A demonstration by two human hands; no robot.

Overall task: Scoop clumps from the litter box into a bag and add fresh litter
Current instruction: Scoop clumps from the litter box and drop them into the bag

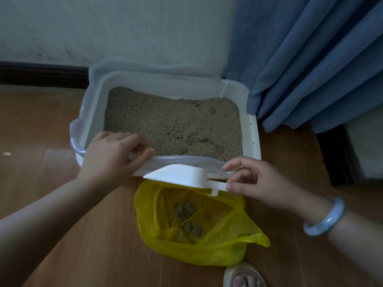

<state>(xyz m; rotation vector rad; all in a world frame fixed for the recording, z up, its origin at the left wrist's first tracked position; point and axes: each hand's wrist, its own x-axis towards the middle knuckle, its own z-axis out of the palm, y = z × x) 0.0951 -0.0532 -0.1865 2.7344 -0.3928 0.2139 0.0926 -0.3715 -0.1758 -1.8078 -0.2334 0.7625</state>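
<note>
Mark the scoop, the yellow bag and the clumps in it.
scoop (178, 174): head view, on its white bowl.
yellow bag (207, 252): head view, on its near wall.
clumps (186, 208): head view, on the largest cluster inside the bag.

Dim, flat indoor light with a cool grey-blue cast; no clear source shows. The litter box (251, 129) rim is the palest area, without glare. Faint, soft shadows lie on the floor (41, 131) just in front of the box. Everything is slightly soft; the wall (124, 27) behind the box shows streaky blur, and the curtain (310, 59) right of it leans with wide-angle distortion
</note>
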